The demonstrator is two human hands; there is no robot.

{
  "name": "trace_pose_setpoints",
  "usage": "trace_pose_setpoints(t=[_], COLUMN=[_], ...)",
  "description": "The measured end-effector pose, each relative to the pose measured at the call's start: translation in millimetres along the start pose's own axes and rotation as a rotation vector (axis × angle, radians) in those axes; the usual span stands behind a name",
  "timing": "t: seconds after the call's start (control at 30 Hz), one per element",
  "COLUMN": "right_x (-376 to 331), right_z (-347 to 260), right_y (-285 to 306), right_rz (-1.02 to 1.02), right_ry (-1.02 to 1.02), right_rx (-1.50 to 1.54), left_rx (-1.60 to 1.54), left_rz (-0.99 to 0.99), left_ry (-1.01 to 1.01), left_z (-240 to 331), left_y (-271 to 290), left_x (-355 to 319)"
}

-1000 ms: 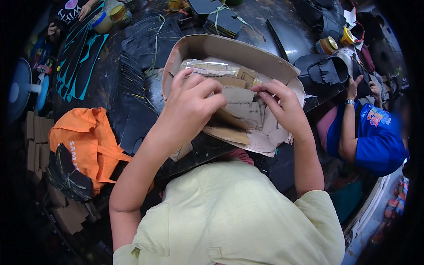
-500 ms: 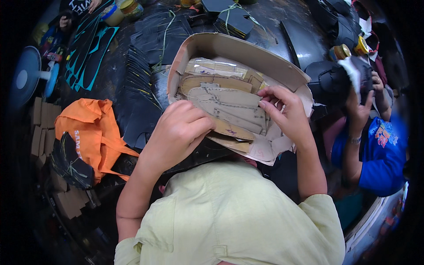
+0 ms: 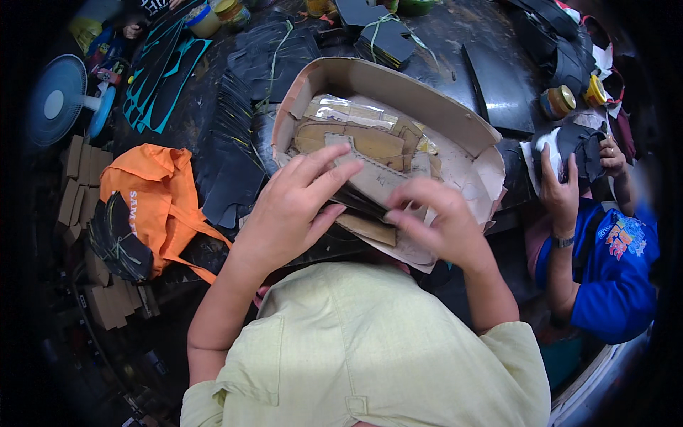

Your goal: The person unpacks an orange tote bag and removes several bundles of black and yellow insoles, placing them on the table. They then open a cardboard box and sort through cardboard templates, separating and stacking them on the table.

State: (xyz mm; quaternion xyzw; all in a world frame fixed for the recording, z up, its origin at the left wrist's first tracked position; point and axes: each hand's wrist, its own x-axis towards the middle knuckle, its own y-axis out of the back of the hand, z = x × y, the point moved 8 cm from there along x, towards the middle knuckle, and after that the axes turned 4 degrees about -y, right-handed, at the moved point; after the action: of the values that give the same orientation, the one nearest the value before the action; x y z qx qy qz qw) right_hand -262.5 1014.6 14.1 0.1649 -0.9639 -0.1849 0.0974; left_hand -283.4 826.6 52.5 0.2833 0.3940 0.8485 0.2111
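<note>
Low in the frame, the left hand [image 3: 288, 206] lies spread and flat, fingers reaching onto the cardboard pattern pieces [image 3: 370, 167] in the middle of the picture. Just right of it, the right hand [image 3: 445, 220] is curled, its fingertips pinching at the near edge of the stack; it is blurred, so I cannot tell exactly which sheet it grips.

The pieces sit loosely layered inside a shallow cardboard box [image 3: 398, 89] at the centre of the frame. Its near right wall looks torn and bent outward, and the near edge overhangs the dark worktable [image 3: 455, 43] toward the person's lap. That is the main risk: a pull on one sheet could drag the layers above it out through the torn side, or tip the box off the edge.

A clear plastic sleeve [image 3: 341, 110] further back in the box is slippery and could slide with the stack.

Left of the box, black cut pieces [image 3: 228, 149] lie fanned close by; stray patterns could mix with them. At the right edge another person's hand [image 3: 562, 192] works on a dark piece, near enough to be jostled.
</note>
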Motion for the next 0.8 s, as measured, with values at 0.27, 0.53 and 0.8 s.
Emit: trace_pose_setpoints(t=[0.27,0.53,0.8], right_x=[-23,-19,-24], right_z=[19,16,17], right_y=[26,23,15], right_rz=[0.088,0.141,0.005], right_ry=[-0.066,0.010,-0.149], right_rx=[-0.167,-0.420,-0.135], left_rx=[0.095,0.157,0.030], left_rz=[-0.150,-0.128,-0.256], left_ry=[-0.040,-0.096,-0.112], left_z=[-6,7,-6], left_y=[-4,-6,-15], left_x=[-16,-6,-9])
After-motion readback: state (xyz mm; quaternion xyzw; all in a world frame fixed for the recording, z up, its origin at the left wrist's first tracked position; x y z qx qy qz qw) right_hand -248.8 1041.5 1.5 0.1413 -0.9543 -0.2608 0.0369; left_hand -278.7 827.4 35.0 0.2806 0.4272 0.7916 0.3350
